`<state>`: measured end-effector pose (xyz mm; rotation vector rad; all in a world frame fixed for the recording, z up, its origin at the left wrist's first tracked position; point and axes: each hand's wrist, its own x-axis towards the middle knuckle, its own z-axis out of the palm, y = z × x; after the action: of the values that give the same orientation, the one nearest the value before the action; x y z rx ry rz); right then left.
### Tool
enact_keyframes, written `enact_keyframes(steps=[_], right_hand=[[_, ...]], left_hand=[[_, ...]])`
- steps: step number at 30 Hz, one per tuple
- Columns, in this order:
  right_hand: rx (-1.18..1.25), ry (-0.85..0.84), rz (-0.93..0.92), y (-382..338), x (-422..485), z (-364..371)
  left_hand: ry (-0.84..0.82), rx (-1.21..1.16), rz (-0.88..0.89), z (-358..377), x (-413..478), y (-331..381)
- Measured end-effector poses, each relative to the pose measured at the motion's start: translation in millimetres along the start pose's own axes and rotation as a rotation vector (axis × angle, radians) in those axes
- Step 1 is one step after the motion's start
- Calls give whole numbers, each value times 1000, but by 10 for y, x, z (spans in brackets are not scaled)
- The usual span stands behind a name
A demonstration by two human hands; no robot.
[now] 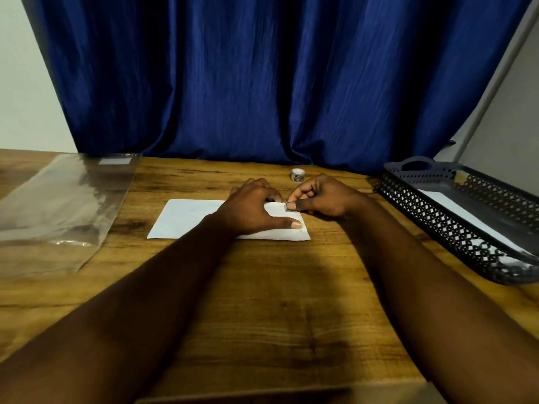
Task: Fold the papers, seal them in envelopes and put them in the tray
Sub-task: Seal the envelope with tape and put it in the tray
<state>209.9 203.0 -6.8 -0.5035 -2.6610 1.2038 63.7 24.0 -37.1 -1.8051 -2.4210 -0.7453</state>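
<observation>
Head view: envelope (pixel 189 220) is held flat by the spread left hand (pixel 253 209) for tape (pixel 289 209) pinched in the right hand (pixel 323 198).

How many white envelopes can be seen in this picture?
2. One envelope lies on the table, pressed by the left hand while the right hand pinches a tape piece at its edge. The other envelope lies in the tray; more could hide under it.

White envelope (pixel 186 218) flat at centre, dark lattice tray (pixel 437 225) at right, white sheet (pixel 455 207) inside
</observation>
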Motion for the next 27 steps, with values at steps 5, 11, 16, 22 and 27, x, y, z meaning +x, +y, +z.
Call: enact_keyframes(steps=[5,11,16,22,27], right_hand=[[-1,-28,-25,35,28,-8],[18,-20,-32,38,26,27],[25,-3,-1,53,29,36],[33,28,22,41,46,52],[82,55,46,45,37,62]], left_hand=[[7,-10,7,4,-4,5],[10,-9,14,16,5,-12],[6,-3,15,29,22,-19],[6,-12,0,19,3,1],[11,-54,22,35,-4,-8]])
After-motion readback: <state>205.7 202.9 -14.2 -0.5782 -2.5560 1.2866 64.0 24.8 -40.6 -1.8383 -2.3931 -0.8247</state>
